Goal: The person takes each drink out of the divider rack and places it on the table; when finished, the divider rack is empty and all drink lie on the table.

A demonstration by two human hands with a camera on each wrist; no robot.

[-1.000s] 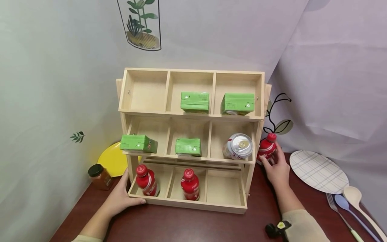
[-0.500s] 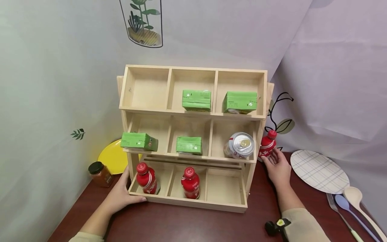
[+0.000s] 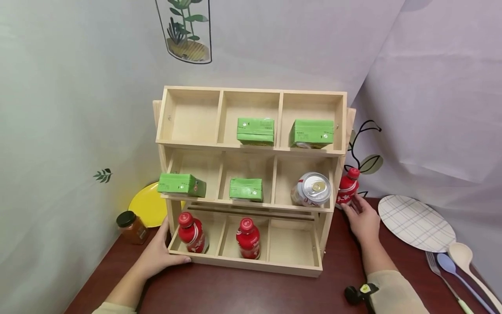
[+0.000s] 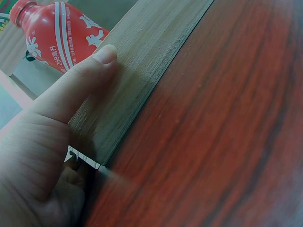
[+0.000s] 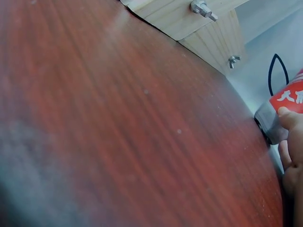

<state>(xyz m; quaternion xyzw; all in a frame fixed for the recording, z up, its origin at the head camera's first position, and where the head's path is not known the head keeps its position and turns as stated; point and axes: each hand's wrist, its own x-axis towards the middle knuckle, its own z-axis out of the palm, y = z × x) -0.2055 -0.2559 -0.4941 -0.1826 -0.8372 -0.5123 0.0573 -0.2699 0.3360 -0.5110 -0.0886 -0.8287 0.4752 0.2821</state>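
A three-tier wooden shelf [image 3: 282, 269] stands on the table. My left hand [image 3: 158, 255] grips its lower left corner; in the left wrist view the thumb [image 4: 90, 71] lies along the front board while the other fingers go round the side. My right hand [image 3: 364, 218] holds a red drink bottle [image 3: 347, 187] upright beside the shelf's right side, thumb against its label in the right wrist view. Two more red bottles, one left [image 3: 192, 235] and one middle [image 3: 248, 240], stand in the bottom tier. Green cartons occupy the upper tiers, with a silver can [image 3: 311, 189] at middle right.
On the left are a yellow plate [image 3: 147, 205] and a jar with a black lid [image 3: 132, 227]. To the right lie a checked oval plate [image 3: 415, 222], a fork [image 3: 445, 279], a blue spoon [image 3: 462, 272] and a cream ladle [image 3: 462, 257]. Curtains hang close behind the shelf.
My right hand has shifted slightly lower on the red bottle and outward, uncovering more of its label. The left hand keeps its grip on the shelf corner.
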